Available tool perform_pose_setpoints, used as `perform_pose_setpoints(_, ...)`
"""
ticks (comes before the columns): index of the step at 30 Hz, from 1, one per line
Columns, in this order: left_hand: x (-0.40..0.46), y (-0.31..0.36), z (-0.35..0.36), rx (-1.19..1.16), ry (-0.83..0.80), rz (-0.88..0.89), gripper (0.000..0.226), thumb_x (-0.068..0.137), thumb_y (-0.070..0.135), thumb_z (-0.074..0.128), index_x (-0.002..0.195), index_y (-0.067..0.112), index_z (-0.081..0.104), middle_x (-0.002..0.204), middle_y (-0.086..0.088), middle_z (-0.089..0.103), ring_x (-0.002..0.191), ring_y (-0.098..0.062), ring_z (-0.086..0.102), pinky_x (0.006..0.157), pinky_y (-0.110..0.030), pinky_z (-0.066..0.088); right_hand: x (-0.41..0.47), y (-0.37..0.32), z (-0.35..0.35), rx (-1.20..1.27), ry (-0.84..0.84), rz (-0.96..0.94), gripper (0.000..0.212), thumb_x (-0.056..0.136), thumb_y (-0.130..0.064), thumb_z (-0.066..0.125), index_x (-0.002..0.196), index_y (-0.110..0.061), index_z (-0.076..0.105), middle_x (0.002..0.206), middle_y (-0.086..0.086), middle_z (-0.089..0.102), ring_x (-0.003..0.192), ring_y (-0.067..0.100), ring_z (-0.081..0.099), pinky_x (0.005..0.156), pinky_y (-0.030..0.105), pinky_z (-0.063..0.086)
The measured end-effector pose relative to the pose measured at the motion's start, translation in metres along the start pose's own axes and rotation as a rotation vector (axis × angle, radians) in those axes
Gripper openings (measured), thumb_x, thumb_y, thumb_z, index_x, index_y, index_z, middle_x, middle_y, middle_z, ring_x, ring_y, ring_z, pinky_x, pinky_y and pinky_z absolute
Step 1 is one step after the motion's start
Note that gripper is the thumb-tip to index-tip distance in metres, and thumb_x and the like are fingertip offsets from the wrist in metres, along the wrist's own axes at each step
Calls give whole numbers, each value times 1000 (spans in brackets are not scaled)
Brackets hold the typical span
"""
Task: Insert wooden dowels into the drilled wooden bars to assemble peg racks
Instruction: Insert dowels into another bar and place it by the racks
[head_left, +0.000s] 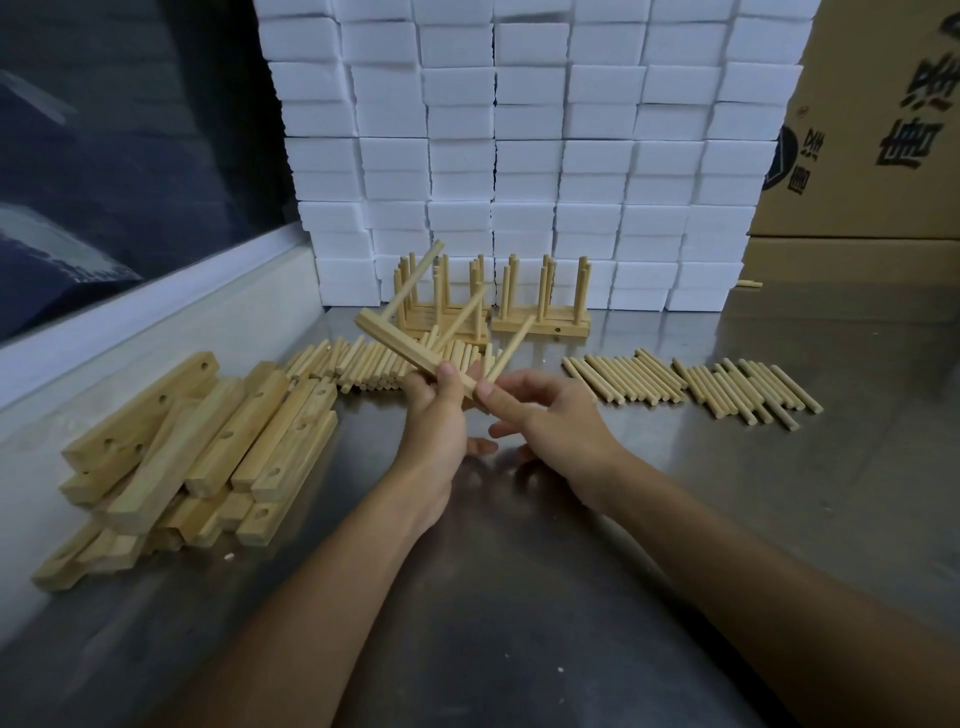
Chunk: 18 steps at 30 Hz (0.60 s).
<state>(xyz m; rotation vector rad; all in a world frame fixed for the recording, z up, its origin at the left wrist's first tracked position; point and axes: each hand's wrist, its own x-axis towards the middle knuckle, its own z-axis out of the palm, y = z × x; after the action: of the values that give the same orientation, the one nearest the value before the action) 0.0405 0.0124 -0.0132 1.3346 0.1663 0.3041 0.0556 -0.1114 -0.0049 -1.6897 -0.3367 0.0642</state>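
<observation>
Two dowels already stand in the bar, held tilted above the steel table by the left hand gripping its near end. Right hand pinches a third dowel at the end hole. Judged: final peg being seated; next calls for a straight push.

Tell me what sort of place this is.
Probably a small workshop or packing area: a metal table holds piles of drilled bars and dowels, with stacked white foam blocks and a cardboard box behind.
</observation>
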Motion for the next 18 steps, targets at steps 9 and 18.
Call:
perform_pose_setpoints(9,7,-4,-8,63,130,8,22,99,24,58,112,23,42,102,-4,66,79,-21,70,51,-29,53,9,5,-22,-110,107,103,9,93,-22,68,93,-16,74,88,6,71,80,13,64,64,24,53)
perform_pose_setpoints(18,4,-10,-27,1192,71,450,6,96,27,54,98,28,48,75,10,59,71,-13,56,61,-32,39,52,11,-71,-402,438,8,9,93,-23,68,92,-16,73,76,0,68,66,13,61,61,28,53)
